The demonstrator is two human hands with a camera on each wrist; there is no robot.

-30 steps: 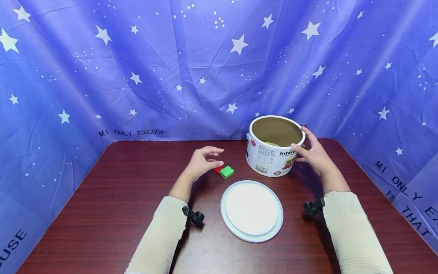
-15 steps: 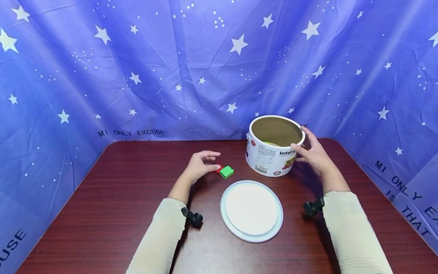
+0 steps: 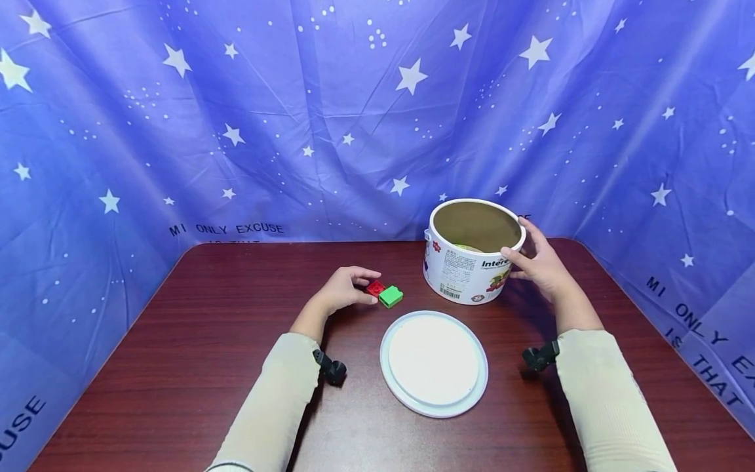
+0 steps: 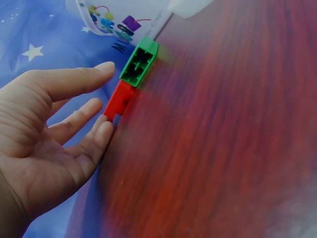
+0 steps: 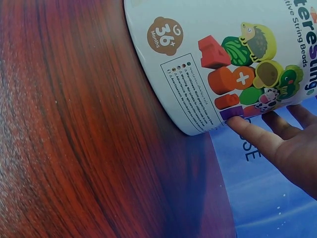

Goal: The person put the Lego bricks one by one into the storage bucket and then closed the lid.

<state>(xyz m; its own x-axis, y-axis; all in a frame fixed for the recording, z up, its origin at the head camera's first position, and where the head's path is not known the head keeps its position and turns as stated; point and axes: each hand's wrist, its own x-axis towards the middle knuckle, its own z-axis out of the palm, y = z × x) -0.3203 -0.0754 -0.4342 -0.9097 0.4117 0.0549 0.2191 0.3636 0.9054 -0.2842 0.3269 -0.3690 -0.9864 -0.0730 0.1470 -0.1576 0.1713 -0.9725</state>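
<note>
My left hand (image 3: 347, 289) is spread beside a red building block (image 3: 375, 288), thumb apart from the fingers. In the left wrist view the red block (image 4: 119, 100) sits between thumb and lower fingertips; whether a fingertip touches it I cannot tell. Against it lies a green building block (image 4: 140, 64), its hollow side facing the camera. My right hand (image 3: 541, 264) rests on the right side of a white toy bucket (image 3: 460, 272), thumb near the front rim, fingers around the back. A fairly straight finger (image 5: 257, 136) touches the printed wall in the right wrist view.
A round white lid (image 3: 434, 364) lies on the brown table (image 3: 194, 347) in front of the bucket. Something green shows inside the bucket. Blue star-patterned cloth (image 3: 330, 131) hangs behind and on both sides of the table. Black wrist cameras (image 3: 539, 357) are strapped to the sleeves.
My left hand has sunk slightly toward the table and drawn a little left, so more of the red block shows. The right hand, bucket and lid stay where they were.
</note>
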